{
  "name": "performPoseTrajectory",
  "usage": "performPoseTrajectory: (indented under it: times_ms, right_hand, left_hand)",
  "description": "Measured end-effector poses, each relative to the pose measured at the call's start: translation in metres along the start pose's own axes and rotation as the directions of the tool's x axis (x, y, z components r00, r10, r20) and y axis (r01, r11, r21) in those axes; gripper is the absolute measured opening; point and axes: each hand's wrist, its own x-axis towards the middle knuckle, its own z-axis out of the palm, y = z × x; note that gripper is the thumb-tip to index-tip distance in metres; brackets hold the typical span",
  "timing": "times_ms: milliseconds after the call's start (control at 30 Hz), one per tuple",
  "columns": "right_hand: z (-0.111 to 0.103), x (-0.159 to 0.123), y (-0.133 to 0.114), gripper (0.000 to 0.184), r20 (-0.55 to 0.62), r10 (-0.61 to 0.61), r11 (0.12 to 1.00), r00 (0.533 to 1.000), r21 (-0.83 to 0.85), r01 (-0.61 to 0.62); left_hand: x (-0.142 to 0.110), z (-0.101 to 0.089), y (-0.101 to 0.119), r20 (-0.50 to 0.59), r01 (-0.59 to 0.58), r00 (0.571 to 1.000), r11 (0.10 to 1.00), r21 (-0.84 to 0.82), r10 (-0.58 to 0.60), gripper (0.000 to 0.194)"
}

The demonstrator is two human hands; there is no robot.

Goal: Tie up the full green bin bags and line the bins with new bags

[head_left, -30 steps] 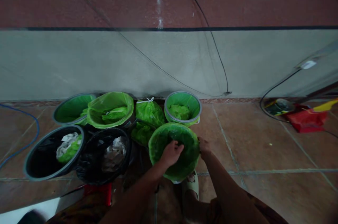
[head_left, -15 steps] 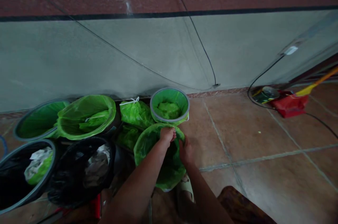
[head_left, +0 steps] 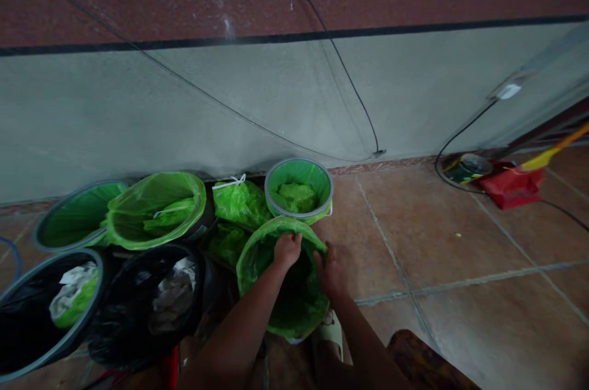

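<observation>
A bin lined with a green plastic bag (head_left: 257, 255) stands in front of me, its mouth tilted up towards me. My left hand (head_left: 288, 250) is closed over the mouth of this bin; whatever is in its fingers is hidden. At the right side of the rim, my right hand (head_left: 332, 270) grips the edge of the green bag, with the thumb on the inside and the fingers outside. Just behind stands a smaller grey-rimmed bin (head_left: 300, 216) with a crumpled green bag inside. A tied green bag (head_left: 242, 203) with white string sits to its left.
Green-lined bins (head_left: 117, 227) stand along the wall on the left. Nearer are a black-lined bin (head_left: 124, 310) and a grey-rimmed bin (head_left: 99, 307), both holding crumpled waste. A red dustpan (head_left: 513, 186), a can (head_left: 473, 164) and a black cable (head_left: 453, 184) lie at the right.
The view has shifted slightly, so everything sits a little lower and further right. My left hand has moved slightly left within the bin's mouth; my right hand stays at the rim.
</observation>
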Motion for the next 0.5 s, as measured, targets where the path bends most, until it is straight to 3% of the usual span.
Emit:
performPoseTrajectory:
  times_ms: [100,167,233,300,400,500]
  right_hand:
    - [-0.016,0.011,-0.004,0.069,-0.103,0.002,0.996,0.995,0.089,0.007]
    - [-0.026,0.029,-0.009,0.068,-0.116,0.034,0.991,0.993,0.131,-0.019]
    - [-0.033,0.05,-0.014,0.064,-0.059,0.01,0.99,0.998,0.14,-0.002]
    - [-0.032,0.067,-0.019,0.054,0.052,-0.104,0.984,0.993,0.148,0.095]
    - [-0.017,0.077,-0.025,0.042,0.214,-0.262,0.964,0.941,0.109,0.243]
    - [0.0,0.075,-0.022,0.04,0.311,-0.246,0.96,0.918,-0.053,0.275]
  left_hand:
    - [-0.011,-0.028,0.006,-0.085,-0.119,0.986,0.96,0.254,0.145,0.035]
    - [-0.013,-0.049,0.012,-0.192,-0.184,0.943,0.904,0.385,0.274,0.035]
    - [-0.008,-0.067,0.018,-0.229,-0.253,0.89,0.846,0.469,0.393,0.033]
    - [0.002,-0.078,0.02,-0.136,-0.349,0.864,0.77,0.534,0.485,0.031]
    - [0.016,-0.081,0.016,0.108,-0.485,0.845,0.666,0.567,0.523,0.033]
    - [0.026,-0.08,0.007,0.22,-0.509,0.851,0.643,0.572,0.477,0.041]
